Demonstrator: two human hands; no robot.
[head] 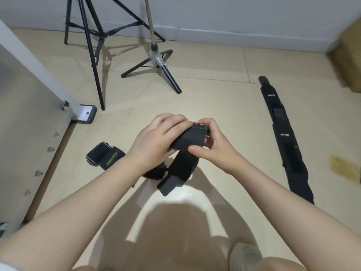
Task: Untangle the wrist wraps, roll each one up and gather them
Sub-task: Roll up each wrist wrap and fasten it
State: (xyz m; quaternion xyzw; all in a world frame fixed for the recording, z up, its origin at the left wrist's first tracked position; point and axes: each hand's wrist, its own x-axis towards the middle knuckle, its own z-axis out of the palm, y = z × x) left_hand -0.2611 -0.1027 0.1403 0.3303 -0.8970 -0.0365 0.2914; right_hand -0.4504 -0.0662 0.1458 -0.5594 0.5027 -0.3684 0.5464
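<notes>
Black rolled wrap [105,156] sits on the floor at left, done. Left hand [156,141] and right hand [211,141] both pinch the half-rolled wrap [190,139] mid-air; its dangling tail could loosen the coil if either grip slackens. Flat wrap [287,139] waits at right.
</notes>
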